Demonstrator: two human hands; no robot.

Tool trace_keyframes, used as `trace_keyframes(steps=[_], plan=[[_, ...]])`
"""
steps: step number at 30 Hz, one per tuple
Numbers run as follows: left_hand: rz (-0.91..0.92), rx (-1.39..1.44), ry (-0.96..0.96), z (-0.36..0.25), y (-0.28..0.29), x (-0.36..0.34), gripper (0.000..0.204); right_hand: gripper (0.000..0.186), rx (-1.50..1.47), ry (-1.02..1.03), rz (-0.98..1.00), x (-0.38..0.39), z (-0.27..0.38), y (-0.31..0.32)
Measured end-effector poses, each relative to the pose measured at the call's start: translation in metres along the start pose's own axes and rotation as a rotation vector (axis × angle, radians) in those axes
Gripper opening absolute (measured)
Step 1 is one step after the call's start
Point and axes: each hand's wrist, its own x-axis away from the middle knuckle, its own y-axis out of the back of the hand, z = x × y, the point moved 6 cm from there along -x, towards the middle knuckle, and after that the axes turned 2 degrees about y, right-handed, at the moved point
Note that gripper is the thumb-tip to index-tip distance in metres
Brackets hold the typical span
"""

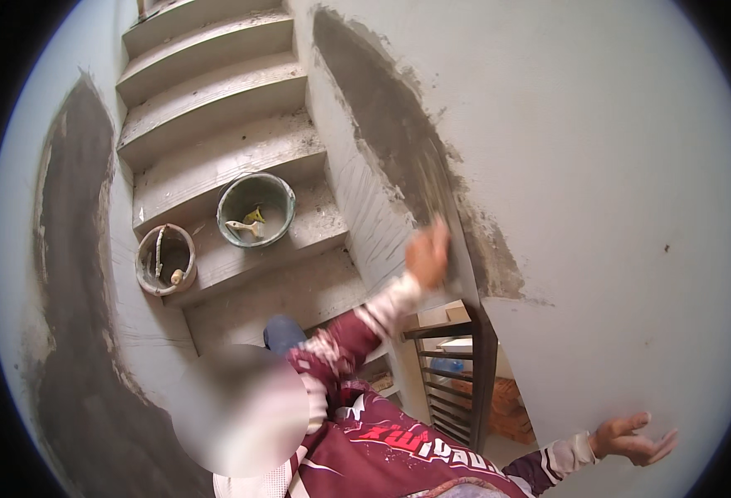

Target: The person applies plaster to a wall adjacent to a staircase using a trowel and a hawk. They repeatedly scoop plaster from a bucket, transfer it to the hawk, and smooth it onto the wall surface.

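1. The pale wall [598,191] fills the right half of the frame.
2. The staircase [216,170] climbs through the upper left toward the top edge.
3. A dark plaster band [75,241] runs nearly upright along the far left, curving toward the bottom.
4. The grey plaster patch [390,112], at upper centre, has its long axis on a diagonal: one tapered end points to the top edge, the other down and right toward the frame's middle.
5. Against the left grip, this patch lies mainly above, its lower end reaching to the right; from the right grip it is well apart, up and to the left.
6. The dark railing [483,357] stands below the patch's lower end, lower centre.
7. The green bucket [270,189] sits on a step left of centre; the smaller bucket [145,266] is just beside it, farther left.
8. The right grip [635,438], lower right, is released, fingers apart and holding nothing, in front of the wall.
9. The left grip [427,253], mid-frame, is blurred over the patch's edge; whether it is clenched, touching or holding anything, I cannot tell.
10. A pale brush-like tool [245,227] lies in the green bucket.
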Motion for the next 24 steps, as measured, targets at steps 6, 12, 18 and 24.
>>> trace_keyframes(steps=[6, 12, 18, 24], plan=[[-0.074, 0.13, 0.132, -0.038, 0.086, -0.235, 0.036, 0.056, -0.169, -0.111, 0.075, 0.014, 0.001, -0.007], [0.115, -0.156, 0.014, -0.003, -0.003, -0.038, 0.046, 0.053, -0.163, -0.072, 0.072, 0.008, -0.001, -0.004], [0.063, -0.008, -0.049, 0.027, -0.043, 0.138, 0.038, 0.052, -0.18, -0.078, 0.036, 0.006, -0.003, -0.003], [0.007, 0.036, 0.02, -0.018, 0.015, -0.064, 0.053, 0.053, -0.147, -0.059, 0.04, 0.006, -0.007, 0.002]])
